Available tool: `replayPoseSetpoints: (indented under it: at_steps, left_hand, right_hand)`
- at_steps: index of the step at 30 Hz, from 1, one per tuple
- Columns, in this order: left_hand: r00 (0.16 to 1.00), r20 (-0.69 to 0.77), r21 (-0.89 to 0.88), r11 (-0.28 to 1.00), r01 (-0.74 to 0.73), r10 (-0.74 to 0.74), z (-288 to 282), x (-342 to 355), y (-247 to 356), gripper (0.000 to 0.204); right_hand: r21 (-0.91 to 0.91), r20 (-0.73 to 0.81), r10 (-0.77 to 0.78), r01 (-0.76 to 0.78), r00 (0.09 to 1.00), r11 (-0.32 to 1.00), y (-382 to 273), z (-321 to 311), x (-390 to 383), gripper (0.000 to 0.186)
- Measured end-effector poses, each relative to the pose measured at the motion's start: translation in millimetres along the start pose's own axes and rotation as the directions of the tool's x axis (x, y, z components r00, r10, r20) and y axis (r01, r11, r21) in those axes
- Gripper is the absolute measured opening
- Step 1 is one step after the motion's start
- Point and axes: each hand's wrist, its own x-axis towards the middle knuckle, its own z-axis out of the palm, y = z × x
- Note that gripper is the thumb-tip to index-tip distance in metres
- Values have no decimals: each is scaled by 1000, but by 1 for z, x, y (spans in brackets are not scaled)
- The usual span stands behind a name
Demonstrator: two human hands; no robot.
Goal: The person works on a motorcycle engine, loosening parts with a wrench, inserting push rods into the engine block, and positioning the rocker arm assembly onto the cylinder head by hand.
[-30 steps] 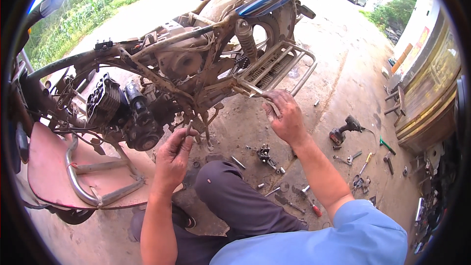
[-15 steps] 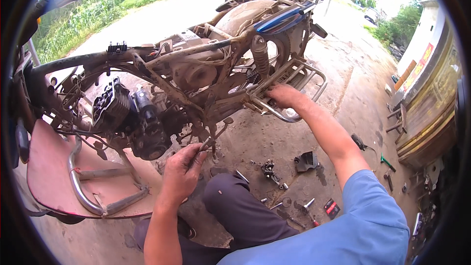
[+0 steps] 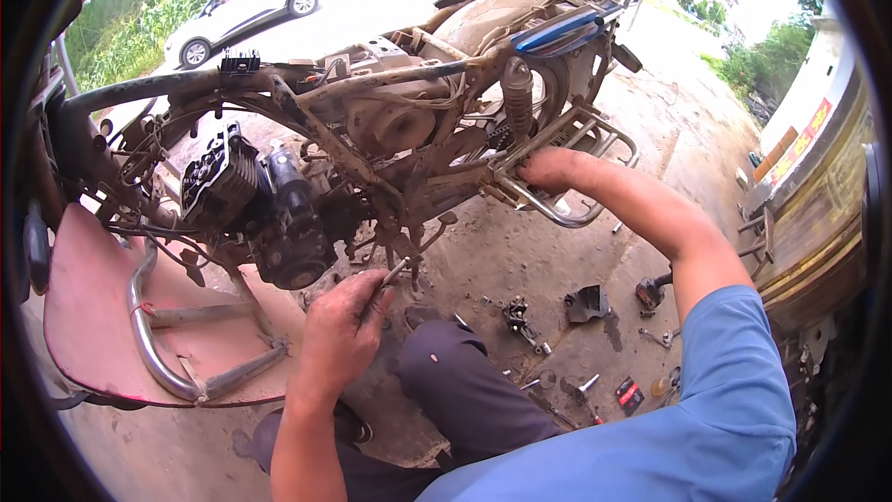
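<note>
A partly stripped motorcycle with a dusty frame stands in front of me. My left hand is closed round a slim metal rod, its tip pointing up toward the frame's lower part. The rod's exact kind is too small to tell. Over at the right, my right hand reaches into the metal side rack below the shock absorber. Its fingertips are hidden there, so what they touch does not show. The dark engine sits low in the frame, left of my left hand.
A pink panel with a bent metal tube guard lies at the left. On the concrete are a greasy metal part, a black bracket, a black power tool and a red-black packet. A white car is beyond the motorcycle.
The view has shifted, so the motorcycle's rear sits farther right. The white car now appears farther left and larger. My left hand still holds the rod; my right hand stays at the rack.
</note>
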Motion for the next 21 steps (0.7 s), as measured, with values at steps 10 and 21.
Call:
replayPoseSetpoints:
  at_steps: [10, 21]
  left_hand:
    - [997, 32, 49, 996, -72, 71, -3, 0, 2, 22]
    - [996, 61, 53, 997, -61, 57, 9, 0, 8, 23]
  right_hand:
    - [276, -67, 161, -137, 985, 951, -9, -13, 7, 28]
    - [226, -134, 324, -289, 937, 930, -45, -18, -11, 32]
